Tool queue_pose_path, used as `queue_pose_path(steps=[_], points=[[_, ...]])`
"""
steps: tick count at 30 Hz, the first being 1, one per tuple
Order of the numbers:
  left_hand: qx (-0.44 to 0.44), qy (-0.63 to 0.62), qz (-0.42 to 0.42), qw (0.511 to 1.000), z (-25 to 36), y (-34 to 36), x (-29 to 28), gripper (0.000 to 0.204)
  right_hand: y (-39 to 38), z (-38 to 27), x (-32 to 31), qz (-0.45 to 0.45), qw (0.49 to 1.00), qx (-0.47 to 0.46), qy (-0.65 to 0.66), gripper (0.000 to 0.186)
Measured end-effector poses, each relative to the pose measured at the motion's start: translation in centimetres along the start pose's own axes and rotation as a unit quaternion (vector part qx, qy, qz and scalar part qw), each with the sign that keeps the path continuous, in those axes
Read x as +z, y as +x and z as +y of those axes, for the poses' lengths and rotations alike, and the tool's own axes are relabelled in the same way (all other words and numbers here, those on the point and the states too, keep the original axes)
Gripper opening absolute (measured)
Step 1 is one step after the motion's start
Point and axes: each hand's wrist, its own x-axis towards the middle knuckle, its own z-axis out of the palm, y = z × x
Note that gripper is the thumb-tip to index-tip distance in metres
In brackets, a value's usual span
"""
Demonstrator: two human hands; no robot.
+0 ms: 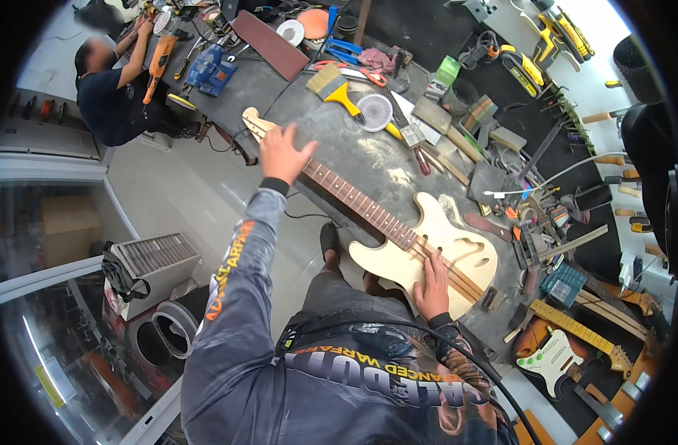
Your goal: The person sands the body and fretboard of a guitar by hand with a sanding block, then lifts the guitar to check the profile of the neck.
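Observation:
An unfinished electric guitar [376, 261] with a pale bare-wood body lies across the grey workbench, its dark fretboard [354, 199] running up and left to a pale headstock [254, 122]. My left hand [285, 154] is over the neck close to the headstock, fingers spread; whether it touches the wood is hard to tell. On the lower part of the body my right hand [431, 289] lies flat with its fingers stretched out, beside a strip of darker wood stripes [461, 282]. Nothing shows in either hand.
A yellow-handled brush [339, 90], a round white dish [374, 113] and a sanding belt [271, 44] lie beyond the guitar. Hand tools crowd the right side, near a sunburst guitar [554, 360]. Another person [105, 93] works at far left. A cable [458, 345] crosses my front.

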Motion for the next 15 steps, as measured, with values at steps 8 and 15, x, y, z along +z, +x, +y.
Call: queue_pose_path(steps=[8,15], points=[[0.150,-0.200,-0.138,0.958,14.1,-11.0,0.6,0.064,-1.0,1.5,0.2,-0.016,0.999,0.010,-0.028,0.083],[0.012,0.020,0.017,1.000,-2.5,0.1,0.8,0.068,0.1,1.3,0.2,-0.029,0.999,-0.026,-0.011,0.084]])
